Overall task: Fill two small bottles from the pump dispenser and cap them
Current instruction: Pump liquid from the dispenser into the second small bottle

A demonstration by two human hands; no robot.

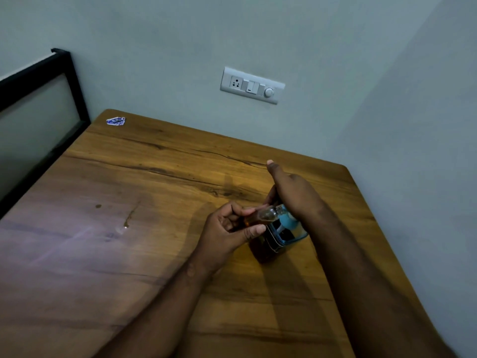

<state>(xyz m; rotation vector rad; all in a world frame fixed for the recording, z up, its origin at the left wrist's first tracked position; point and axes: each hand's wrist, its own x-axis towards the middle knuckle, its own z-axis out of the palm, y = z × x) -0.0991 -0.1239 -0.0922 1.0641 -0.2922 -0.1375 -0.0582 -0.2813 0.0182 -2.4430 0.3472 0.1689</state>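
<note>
**Small bottle held at pump spout, tabletop view**

Forearms entered from bottom edge, both bare, converging over wooden table [160,182].

Left hand [229,228]: fingers curled, thumb and fingertips pinched round small bottle [260,217]. Bottle held tilted, nearly on its side, mouth end toward dispenser. Glass clear; amber liquid seen in the end nearest the hand, clear glass at the other end. No cap seen on it.

Right hand [291,192]: laid over top of pump dispenser [277,239], palm down on pump head, thumb extended straight away from camera. Other fingers hidden behind hand and dispenser; curled or straight could not be told.

Dispenser stood upright on table, right of centre, near the right edge. Light blue pump top, dark label, brownish liquid in lower body. Bottle mouth sat right at blue pump top; actual contact could not be told.

Elsewhere on table: small dark spot and thin streak [129,215] at left, well apart from hands; blue-and-white sticker [116,121] at far left corner.

Wall behind: white switch plate [252,85] with socket, switches, round knob. Black-framed panel [38,104] at left of table.
</note>
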